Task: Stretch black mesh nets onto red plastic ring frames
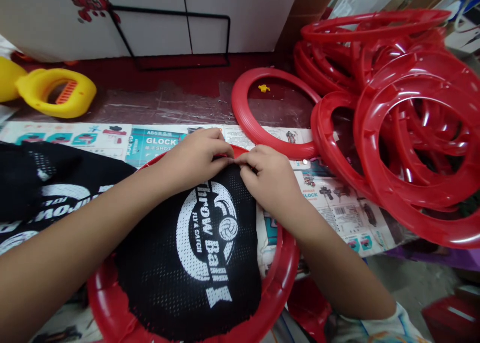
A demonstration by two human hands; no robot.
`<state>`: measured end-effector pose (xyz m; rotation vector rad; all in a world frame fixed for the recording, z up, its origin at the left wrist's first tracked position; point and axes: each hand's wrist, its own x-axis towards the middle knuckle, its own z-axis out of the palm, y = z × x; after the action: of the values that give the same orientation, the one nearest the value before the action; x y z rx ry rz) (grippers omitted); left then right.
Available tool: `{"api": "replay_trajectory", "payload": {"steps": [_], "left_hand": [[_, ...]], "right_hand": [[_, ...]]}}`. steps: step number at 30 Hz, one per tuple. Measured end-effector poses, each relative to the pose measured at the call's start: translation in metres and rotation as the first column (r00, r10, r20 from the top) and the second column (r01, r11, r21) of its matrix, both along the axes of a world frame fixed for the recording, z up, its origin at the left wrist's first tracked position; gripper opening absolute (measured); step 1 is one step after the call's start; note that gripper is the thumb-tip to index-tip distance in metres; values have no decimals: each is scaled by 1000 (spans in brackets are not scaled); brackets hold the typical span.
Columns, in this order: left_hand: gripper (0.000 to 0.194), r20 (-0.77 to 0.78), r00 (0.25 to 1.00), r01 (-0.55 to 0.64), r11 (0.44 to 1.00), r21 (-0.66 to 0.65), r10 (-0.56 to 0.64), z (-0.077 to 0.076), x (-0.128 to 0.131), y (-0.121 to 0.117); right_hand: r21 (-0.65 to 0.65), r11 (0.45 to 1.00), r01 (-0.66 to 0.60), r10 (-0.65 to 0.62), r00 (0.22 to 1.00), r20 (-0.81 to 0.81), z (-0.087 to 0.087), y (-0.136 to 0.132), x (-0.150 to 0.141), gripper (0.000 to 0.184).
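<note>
A black mesh cloth printed "Throw Ball" in white lies over a red plastic ring in front of me. At the ring's far edge, my left hand pinches the top edge of the cloth. Right beside it, my right hand pinches the same edge, the fingertips of both hands nearly touching. The ring's far rim is partly covered by my hands. More black printed mesh cloths lie to the left, partly behind my left forearm.
Red rings are heaped on the right, and one ring lies flat behind my hands around a small yellow piece. A yellow handle-shaped part sits at left. Behind stand a white box and a black wire frame.
</note>
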<state>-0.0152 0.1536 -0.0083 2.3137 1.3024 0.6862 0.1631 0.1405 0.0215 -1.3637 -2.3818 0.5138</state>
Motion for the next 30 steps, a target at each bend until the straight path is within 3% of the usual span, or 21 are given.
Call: {"api": "replay_trajectory", "payload": {"steps": [5,11,21,30], "left_hand": [[20,44,996,-76,997,16,75,-3,1,0],[18,-2,993,-120,993,13,120,-6,1,2],[20,-63,979,-193,981,6,193,-5,5,3],[19,-37,965,-261,956,-133,258,-1,6,4]], "right_hand": [[51,998,32,-32,999,1,-3,4,2,23],[4,993,115,-114,989,-96,-9,10,2,21],[65,990,122,-114,988,-103,-16,14,-2,17],[-8,995,95,-95,995,39,-9,14,-3,25]]}}
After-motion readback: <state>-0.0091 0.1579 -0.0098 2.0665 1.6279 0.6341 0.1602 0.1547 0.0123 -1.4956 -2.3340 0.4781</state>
